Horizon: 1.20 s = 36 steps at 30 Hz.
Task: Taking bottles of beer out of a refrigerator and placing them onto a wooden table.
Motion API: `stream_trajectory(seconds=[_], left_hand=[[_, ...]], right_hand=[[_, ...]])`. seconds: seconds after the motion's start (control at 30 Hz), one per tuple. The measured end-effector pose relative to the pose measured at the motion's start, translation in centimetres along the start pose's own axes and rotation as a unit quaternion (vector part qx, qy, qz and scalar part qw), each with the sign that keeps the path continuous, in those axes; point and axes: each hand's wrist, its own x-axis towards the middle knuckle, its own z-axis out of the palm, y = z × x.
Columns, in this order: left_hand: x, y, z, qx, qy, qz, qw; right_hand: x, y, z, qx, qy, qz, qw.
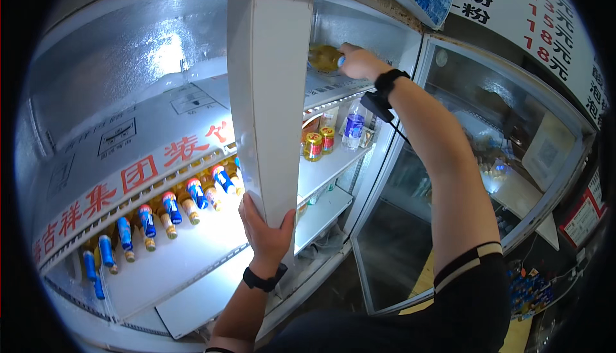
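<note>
A display refrigerator stands in front of me. My right hand (358, 62) reaches into its upper right compartment and grips a bottle of yellowish drink (323, 59) at the capped end. The bottle lies on its side above the cardboard-covered top shelf (332, 83), and the centre post hides its far end. Lower down, my left hand (267, 237) is wrapped around the white centre post (281, 107), thumb on the right face and fingers at the left. Both wrists wear black bands.
On the left, several blue-labelled bottles (196, 193) stand in rows beneath flattened printed cardboard (159, 117). To the right, small gold-lidded jars (313, 146) and a clear purple-labelled bottle (353, 129) share a shelf. An opened glass door (481, 160) swings out beside my right arm.
</note>
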Motion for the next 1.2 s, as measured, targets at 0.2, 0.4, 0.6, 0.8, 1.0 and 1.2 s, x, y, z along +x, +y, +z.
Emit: stream_trajectory(seconds=[0.2,0.4,0.6,0.8,1.0,1.2], left_hand=[[-0.5,-0.6,-0.2,0.003,-0.017,0.031,0.999],[-0.6,-0.7,-0.2,0.019,-0.004,0.044,0.999],[-0.4,-0.9,-0.3,0.067,-0.010,0.059,0.996],[-0.6,-1.0,-0.6,0.058,-0.023,0.064,0.996],[-0.4,-0.6,-0.4,0.043,-0.030,0.069,0.996],[-0.5,-0.7,-0.7,0.036,-0.026,0.066,0.997]], right_hand=[[4.8,-0.9,0.0,0.031,-0.088,0.014,0.996],[6.8,0.0,1.2,0.052,-0.151,0.033,0.987],[7.1,0.6,3.4,0.031,-0.185,-0.001,0.982],[9.0,1.0,4.7,0.006,-0.197,0.023,0.980],[8.8,4.1,3.9,0.170,-0.060,-0.052,0.982],[6.7,3.2,4.2,0.205,-0.174,0.098,0.958]])
